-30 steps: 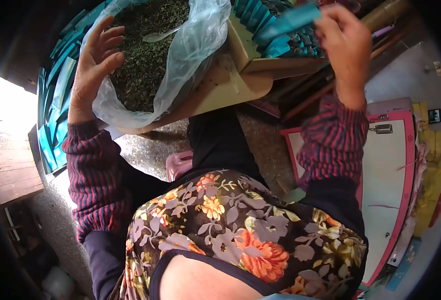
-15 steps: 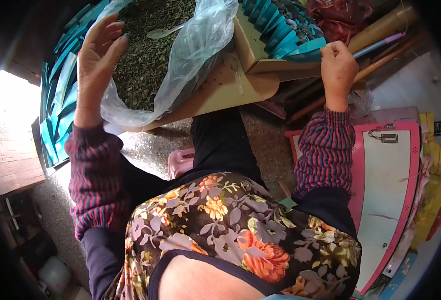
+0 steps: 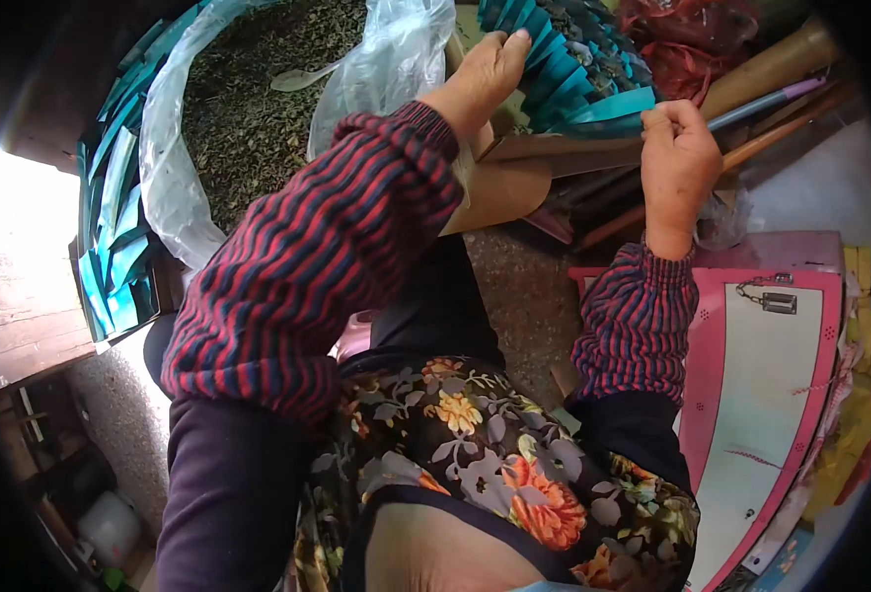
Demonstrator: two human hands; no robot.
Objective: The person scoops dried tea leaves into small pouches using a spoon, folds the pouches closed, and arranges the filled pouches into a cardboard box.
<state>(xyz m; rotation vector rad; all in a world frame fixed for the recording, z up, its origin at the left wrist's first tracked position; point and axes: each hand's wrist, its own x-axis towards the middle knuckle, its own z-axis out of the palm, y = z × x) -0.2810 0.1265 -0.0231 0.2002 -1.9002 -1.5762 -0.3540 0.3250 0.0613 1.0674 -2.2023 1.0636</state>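
Note:
My right hand (image 3: pixel 680 163) is closed at the end of a teal packet (image 3: pixel 608 109), which lies slanting at the near side of a cardboard box (image 3: pixel 534 148). Several teal packets (image 3: pixel 544 59) stand in a row inside that box. Reaching across, my left hand (image 3: pixel 485 79) is at the box's left side beside the row, its fingers together; what they hold, if anything, is hidden. To the left, dried dark leaves (image 3: pixel 248 109) fill a clear plastic bag (image 3: pixel 167 168), and a clear spoon (image 3: pixel 297 79) rests on them.
More teal packets (image 3: pixel 114 217) are piled at the far left. Red plastic bags (image 3: pixel 687 44) and long poles (image 3: pixel 771 54) lie behind my right hand. A pink-edged white cabinet (image 3: pixel 771 395) stands at the right, and a pink stool (image 3: pixel 354 335) is below the bag.
My left hand has moved right from above the leaf bag to the box of packets, and its fingers have closed. My right hand first lowered the teal packet to the box, then stayed near its end.

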